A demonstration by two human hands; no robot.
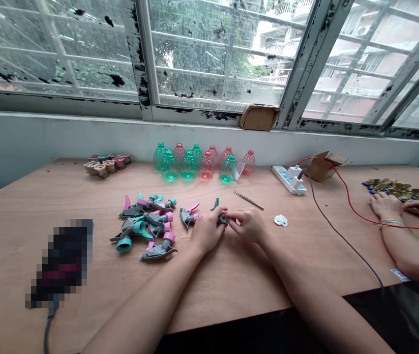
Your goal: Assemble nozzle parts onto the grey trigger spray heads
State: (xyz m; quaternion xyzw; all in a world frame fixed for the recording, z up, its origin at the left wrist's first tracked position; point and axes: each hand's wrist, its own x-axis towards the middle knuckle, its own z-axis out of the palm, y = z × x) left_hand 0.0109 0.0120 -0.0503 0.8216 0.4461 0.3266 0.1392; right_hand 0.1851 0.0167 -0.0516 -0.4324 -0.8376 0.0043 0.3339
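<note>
Meeting near the middle of a light brown wooden table [305,255], the person's left hand [207,228] and right hand [248,223] both close on a small dark grey plastic sprayer part [222,220]. Each hand is curled narrow, fingers tucked in, with the fingertips pinching the part from either side just above the table surface. How the part is turned cannot be told, since the fingers hide most of it. Just left of the left hand lies a single grey spray head with a pink trigger [189,214], and further left a loose heap of grey spray heads with pink and teal collars [146,221]. A loose teal plastic trigger lever [215,203] lies just beyond the hands, with thin metal tweezers [249,199] to its right. Small white round discs [281,221] lie near the right hand. At the far edge, below the window, stands a cluster of clear green and pink plastic bottles [202,162]. To the far right, a white power strip [290,179] feeds a red wire [345,194], and another person's hands [386,205] rest beside a pile of gold-coloured pieces [397,188].
</note>
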